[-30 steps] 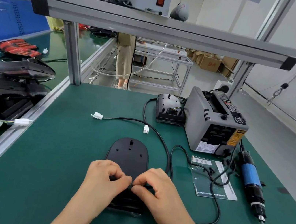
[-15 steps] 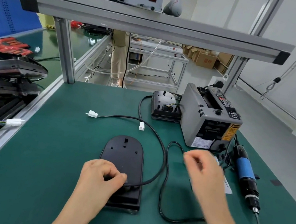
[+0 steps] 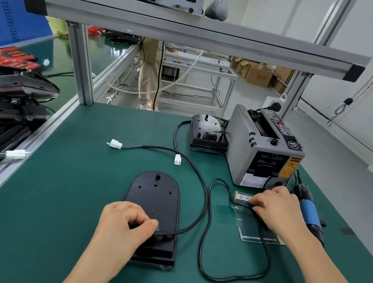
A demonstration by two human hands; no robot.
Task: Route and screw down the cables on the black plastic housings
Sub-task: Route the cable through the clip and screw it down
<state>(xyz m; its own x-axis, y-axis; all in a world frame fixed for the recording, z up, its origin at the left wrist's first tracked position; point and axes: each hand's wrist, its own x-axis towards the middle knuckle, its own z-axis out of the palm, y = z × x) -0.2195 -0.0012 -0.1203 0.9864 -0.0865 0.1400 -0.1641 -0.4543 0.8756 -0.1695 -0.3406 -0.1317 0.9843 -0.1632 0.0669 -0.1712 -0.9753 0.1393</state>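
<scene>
The black cable (image 3: 205, 204) is pinched between the thumb and curled fingers of the left hand (image 3: 123, 225) at the near end of the black housing (image 3: 153, 199). The housing lies flat on the green mat (image 3: 63, 195), partly under that hand and stretching away from it. The right hand (image 3: 276, 211) is placed well to the right of the housing, fingers bent down onto a clear plastic bag (image 3: 252, 231) crossed by a thinner cord (image 3: 202, 240); whether anything is gripped there cannot be told. From the pinch the cable is curved away to two white plugs (image 3: 177, 159). A blue screwdriver (image 3: 309, 213) is seen just beyond the right hand, beside a gray tape machine (image 3: 263, 153). A second housing (image 3: 206, 132) is set against the machine's left side. Print on the bag and on the machine's yellow label (image 3: 288, 167) is too small to be read.
</scene>
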